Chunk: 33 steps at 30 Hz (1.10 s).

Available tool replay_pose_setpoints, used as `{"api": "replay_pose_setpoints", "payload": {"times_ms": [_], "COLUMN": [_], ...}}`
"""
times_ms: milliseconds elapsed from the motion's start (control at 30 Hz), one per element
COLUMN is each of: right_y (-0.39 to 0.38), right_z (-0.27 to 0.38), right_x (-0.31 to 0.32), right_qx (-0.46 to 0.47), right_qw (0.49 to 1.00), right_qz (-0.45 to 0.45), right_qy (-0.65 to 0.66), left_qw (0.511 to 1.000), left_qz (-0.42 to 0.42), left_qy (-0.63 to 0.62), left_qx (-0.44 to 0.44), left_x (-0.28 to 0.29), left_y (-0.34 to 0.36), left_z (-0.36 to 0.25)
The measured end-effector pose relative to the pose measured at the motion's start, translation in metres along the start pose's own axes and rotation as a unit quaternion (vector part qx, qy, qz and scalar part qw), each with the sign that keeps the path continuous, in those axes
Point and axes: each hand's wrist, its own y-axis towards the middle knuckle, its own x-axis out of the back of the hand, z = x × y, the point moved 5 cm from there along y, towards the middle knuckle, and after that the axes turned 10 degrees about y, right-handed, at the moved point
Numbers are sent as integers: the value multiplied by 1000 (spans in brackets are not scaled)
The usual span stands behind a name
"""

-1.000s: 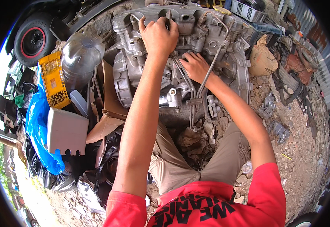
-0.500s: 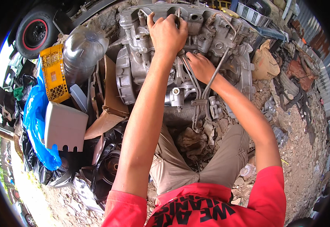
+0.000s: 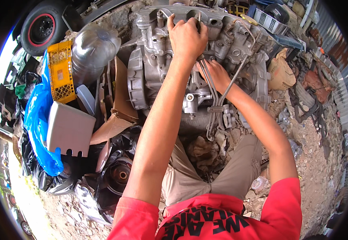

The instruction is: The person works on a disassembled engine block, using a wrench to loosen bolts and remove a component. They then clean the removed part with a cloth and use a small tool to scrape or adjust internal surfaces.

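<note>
Head view: an engine (image 3: 222, 47) sat under curled left fingers (image 3: 171, 24), pipes (image 3: 211, 84) by right fingers (image 3: 211, 66); their grip I couldn't tell.

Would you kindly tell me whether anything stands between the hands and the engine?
Nothing visible blocks the left hand from the engine; at the right hand, clamped metal pipes run in front of the engine.

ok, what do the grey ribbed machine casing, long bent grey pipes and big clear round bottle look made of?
Grey ribbed machine casing: likely cast metal, perhaps aluminium; dull, ribbed surface.
Long bent grey pipes: probably steel; smooth, slight sheen.
Big clear round bottle: likely plastic; see-through, glossy highlights.
</note>
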Motion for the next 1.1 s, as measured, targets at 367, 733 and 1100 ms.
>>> {"api": "replay_pose_setpoints", "payload": {"times_ms": [367,733,1100], "right_y": [-2,-22,-54], "right_z": [4,2,-32], "right_x": [-11,34,41], "right_qx": [16,-252,-137], "right_qw": [999,916,990], "right_qz": [11,299,-30], "right_qy": [-42,-89,11], "left_qw": [1000,1000,1000], "left_qz": [-2,19,3], "left_qy": [-1,8,0], "left_qx": [-5,-11,-8], "left_x": [1,5,-1], "left_y": [-3,-3,0], "left_z": [4,5,-1]}}
